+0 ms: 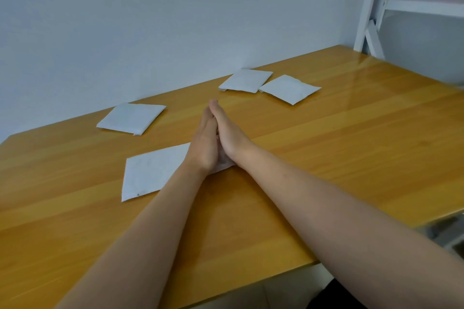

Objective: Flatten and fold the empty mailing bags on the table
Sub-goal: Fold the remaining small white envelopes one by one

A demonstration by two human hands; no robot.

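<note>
A white mailing bag (150,173) lies flat on the wooden table (339,148), near its front left. My left hand (204,143) and my right hand (227,130) are pressed palm to palm, fingers straight, above the bag's right corner, which they partly hide. Neither hand holds anything. Another white bag (131,118) lies further back on the left, and it looks folded. Two more folded white bags, the left one (244,80) and the right one (288,89), lie side by side near the wall.
A pale wall runs along the table's far edge. A white metal frame (369,7) stands at the back right corner. The table's front edge crosses the lower right, with floor and dark clothing below it.
</note>
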